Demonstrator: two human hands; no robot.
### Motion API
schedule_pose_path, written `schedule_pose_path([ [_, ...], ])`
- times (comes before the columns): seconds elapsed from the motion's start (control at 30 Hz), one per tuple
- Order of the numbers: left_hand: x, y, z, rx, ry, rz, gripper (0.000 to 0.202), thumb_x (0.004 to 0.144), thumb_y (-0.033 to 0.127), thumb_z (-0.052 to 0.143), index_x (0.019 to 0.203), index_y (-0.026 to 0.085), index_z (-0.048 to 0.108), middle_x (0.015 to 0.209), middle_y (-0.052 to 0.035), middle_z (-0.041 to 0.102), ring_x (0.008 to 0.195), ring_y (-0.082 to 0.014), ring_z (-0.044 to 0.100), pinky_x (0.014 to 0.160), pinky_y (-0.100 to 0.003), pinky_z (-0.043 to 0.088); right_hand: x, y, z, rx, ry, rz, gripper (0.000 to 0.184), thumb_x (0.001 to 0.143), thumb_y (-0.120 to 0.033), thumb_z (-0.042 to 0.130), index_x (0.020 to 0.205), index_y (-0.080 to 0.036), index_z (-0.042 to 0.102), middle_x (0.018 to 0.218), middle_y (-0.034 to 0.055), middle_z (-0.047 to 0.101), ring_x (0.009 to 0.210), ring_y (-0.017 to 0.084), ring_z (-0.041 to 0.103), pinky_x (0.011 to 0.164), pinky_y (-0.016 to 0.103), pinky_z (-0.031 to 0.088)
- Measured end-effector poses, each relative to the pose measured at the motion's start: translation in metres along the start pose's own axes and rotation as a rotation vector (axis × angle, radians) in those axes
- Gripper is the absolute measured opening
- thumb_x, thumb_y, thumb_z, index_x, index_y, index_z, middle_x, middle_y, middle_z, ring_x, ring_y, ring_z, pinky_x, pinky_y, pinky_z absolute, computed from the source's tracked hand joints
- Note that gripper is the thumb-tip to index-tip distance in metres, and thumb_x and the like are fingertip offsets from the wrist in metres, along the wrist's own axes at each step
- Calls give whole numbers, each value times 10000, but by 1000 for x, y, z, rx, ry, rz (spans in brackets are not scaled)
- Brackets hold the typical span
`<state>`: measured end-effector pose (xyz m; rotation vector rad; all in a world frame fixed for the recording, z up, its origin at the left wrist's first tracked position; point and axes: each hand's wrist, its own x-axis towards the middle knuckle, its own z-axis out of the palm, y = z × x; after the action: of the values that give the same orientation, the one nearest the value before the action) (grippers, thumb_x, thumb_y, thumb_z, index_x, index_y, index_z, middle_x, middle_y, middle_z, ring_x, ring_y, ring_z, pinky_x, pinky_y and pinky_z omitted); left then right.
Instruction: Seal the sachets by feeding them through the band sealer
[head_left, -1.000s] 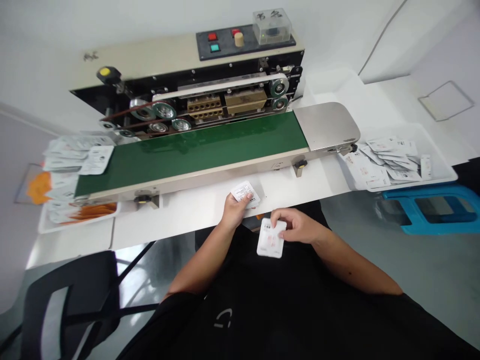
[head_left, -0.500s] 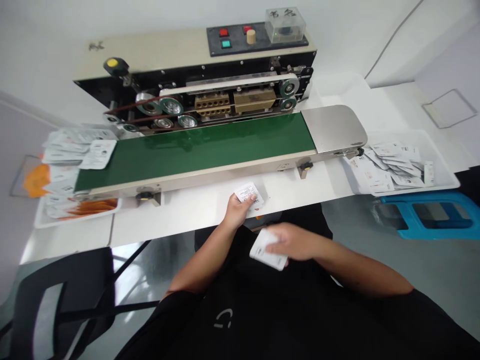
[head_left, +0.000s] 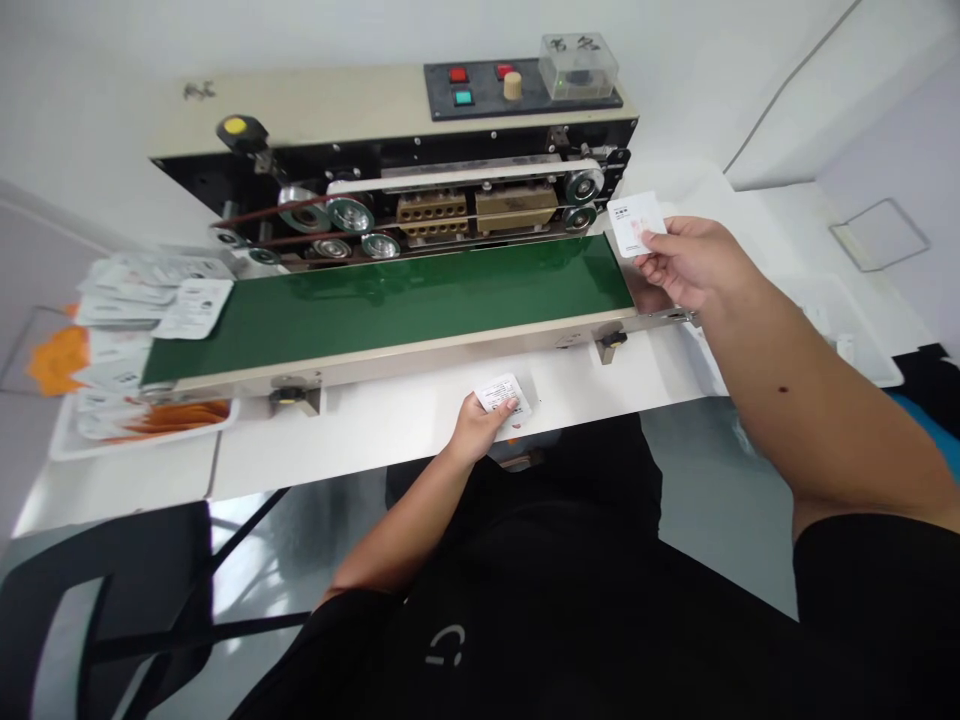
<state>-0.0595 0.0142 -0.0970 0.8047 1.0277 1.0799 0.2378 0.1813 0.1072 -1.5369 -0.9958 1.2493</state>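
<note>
Between the thumb and fingers of my right hand (head_left: 694,258) is a white printed sachet (head_left: 632,222), held up near the right end of the sealing machine (head_left: 300,105). The sachet's left edge is close to the machine's rollers; I cannot tell whether it touches them. My left hand (head_left: 480,422) is closed on another white sachet (head_left: 504,392) with small print, low over the table's front edge. A green conveyor belt (head_left: 390,298) runs below the rollers. The metal plate at the belt's right end is partly hidden behind my right hand.
White sachets (head_left: 193,308) pile up at the belt's left end, above a white tray (head_left: 64,430) with orange packets. A second white tray (head_left: 874,330) stands at the right, partly behind my right arm. A black chair (head_left: 142,570) is at the lower left.
My right hand has risen from in front of my body to the machine's right end, with a sachet in it. My left hand has stayed nearly still with its sachet.
</note>
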Motion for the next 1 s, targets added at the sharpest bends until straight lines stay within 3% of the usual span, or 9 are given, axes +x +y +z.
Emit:
schedule_pose_path([
  [0.17, -3, 8, 5, -12, -6, -19, 542, 710, 554, 951, 1003, 135, 771, 942, -88, 814, 776, -225, 774, 617, -319, 661, 19, 2, 13, 6, -15, 11, 157, 1100, -83, 550, 956, -115, 604, 630, -7, 622, 489, 14, 532, 512, 124, 382],
  [0.37, -4, 12, 6, -22, 8, -38, 588, 679, 569, 964, 1025, 130, 781, 985, -103, 818, 827, -247, 787, 638, -342, 680, 43, 12, 33, 50, -77, 7, 190, 1040, -201, 709, 901, -153, 588, 678, 0, 628, 505, 53, 553, 438, 125, 432],
  [0.5, -4, 12, 5, -21, 5, -46, 608, 670, 575, 968, 1037, 126, 785, 1011, -114, 821, 840, -252, 788, 648, -345, 682, 44, 10, 53, 28, -100, 32, 151, 1051, -213, 693, 943, -151, 607, 699, 10, 639, 516, 59, 557, 462, 139, 467],
  [0.6, -4, 11, 5, -26, 2, -48, 611, 670, 578, 965, 1037, 126, 782, 1015, -113, 819, 837, -249, 786, 651, -346, 682, 35, 8, 59, -33, -133, -24, 218, 1031, -330, 733, 992, -150, 617, 740, 24, 647, 527, 73, 573, 457, 157, 454],
  [0.7, -4, 9, 4, -28, -9, -43, 593, 697, 567, 955, 1046, 127, 765, 1022, -109, 810, 830, -238, 781, 650, -337, 677, 9, 11, 54, -97, -36, -173, 263, 1017, -396, 736, 1068, -169, 612, 810, 25, 648, 545, 83, 588, 454, 170, 416],
  [0.8, -3, 8, 4, -35, -9, -22, 591, 738, 541, 940, 1114, 143, 717, 1058, -103, 796, 865, -237, 782, 665, -333, 677, -43, 31, 49, -129, 45, -353, 223, 1015, -380, 706, 1129, -211, 616, 900, 25, 647, 569, 85, 580, 464, 192, 405],
  [0.9, -2, 7, 5, -70, -24, 5, 632, 765, 526, 929, 1208, 174, 647, 1084, -94, 787, 905, -239, 783, 721, -354, 687, -100, 71, 52, -201, -74, -368, 202, 982, -367, 702, 1133, -243, 653, 925, 32, 661, 631, 121, 597, 519, 244, 463],
  [1.0, -1, 6, 6, -92, -34, 11, 658, 775, 518, 925, 1244, 190, 600, 1130, -107, 785, 946, -248, 784, 741, -355, 682, -136, 118, 66, -252, -207, -292, 265, 951, -406, 710, 1150, -235, 675, 992, 53, 670, 742, 154, 618, 624, 288, 515],
])
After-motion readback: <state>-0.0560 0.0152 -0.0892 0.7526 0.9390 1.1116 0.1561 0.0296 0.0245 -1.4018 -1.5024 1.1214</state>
